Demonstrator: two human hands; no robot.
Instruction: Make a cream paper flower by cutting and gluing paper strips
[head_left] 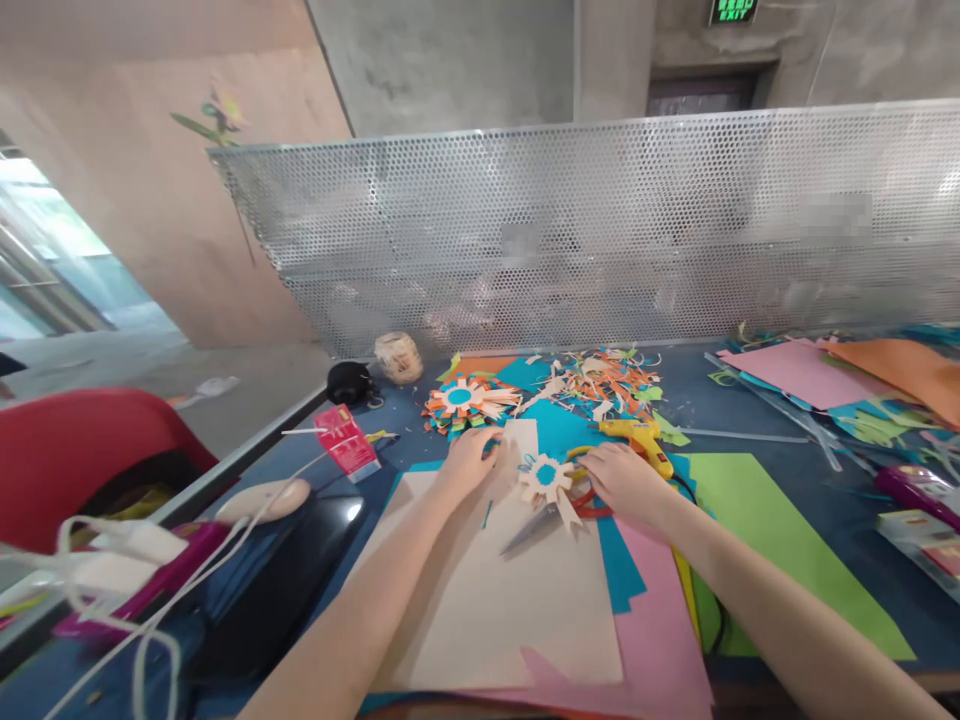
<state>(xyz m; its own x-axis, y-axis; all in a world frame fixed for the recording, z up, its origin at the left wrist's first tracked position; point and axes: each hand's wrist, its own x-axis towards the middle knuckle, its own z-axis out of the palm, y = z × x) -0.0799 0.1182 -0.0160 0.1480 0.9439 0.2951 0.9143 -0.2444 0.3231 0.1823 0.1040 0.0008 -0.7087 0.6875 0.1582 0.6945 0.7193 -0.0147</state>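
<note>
My left hand [471,457] is closed, its fingers curled beside a cream paper strip [520,440]. A small dark bluish bit shows at its fingertips, too little to name. My right hand [621,478] is also closed, fingertips bent down by the scissors' handles; what is under them is hidden. The scissors [531,530] lie with their blades pointing left over a large cream sheet [480,600]. On top of them rests a cream paper rosette [556,492] with a blue centre and a forked tail. Behind my left hand lies a layered rosette [459,397] in orange, cream and blue.
A yellow glue gun [631,432] lies just beyond my right hand. Paper shreds [607,380] heap at the back, before a perforated metal screen [487,240]. At left are a pink drink carton [347,443], a mouse [262,500], a black phone [281,590] and cables. Green paper [780,540] lies right.
</note>
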